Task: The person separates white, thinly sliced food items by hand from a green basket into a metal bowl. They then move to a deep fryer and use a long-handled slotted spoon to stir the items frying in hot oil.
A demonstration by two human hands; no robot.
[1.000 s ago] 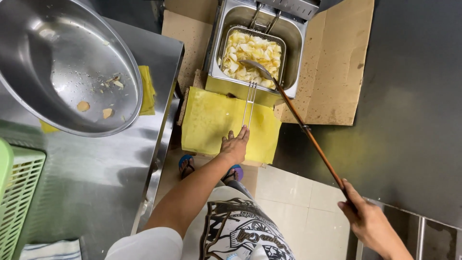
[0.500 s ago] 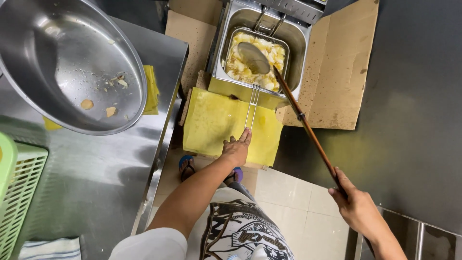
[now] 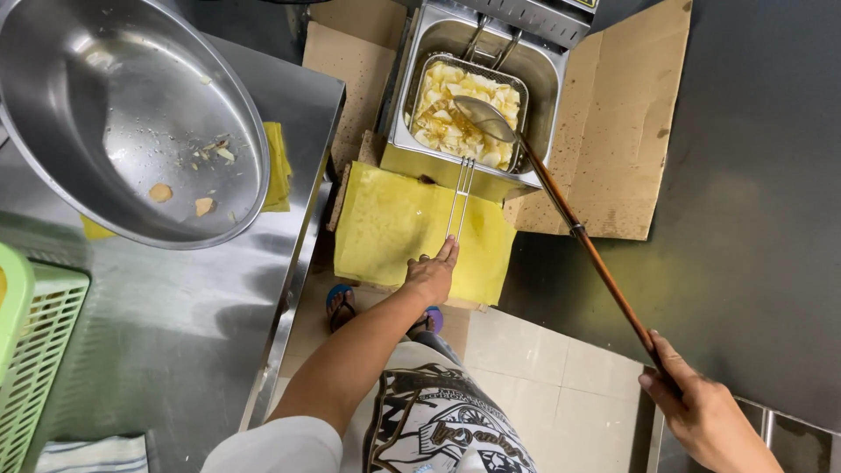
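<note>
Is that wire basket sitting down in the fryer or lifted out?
In. The wire basket, filled with pale food pieces, sits inside the fryer; the left hand holds its handle.

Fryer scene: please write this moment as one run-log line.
left hand: on basket handle | right hand: holds ladle | ladle bowl: over chips in fryer | bowl: on counter

A long wooden handle (image 3: pixel 604 271) with a shiny metal ladle head (image 3: pixel 482 118) is gripped in the right hand (image 3: pixel 701 412). Thin bright wire forms the fryer basket handle (image 3: pixel 459 197) at the left hand (image 3: pixel 431 276). Beyond lie matt brown cardboard (image 3: pixel 613 131) and a glossy brushed-steel worktop (image 3: pixel 175 324).
</note>
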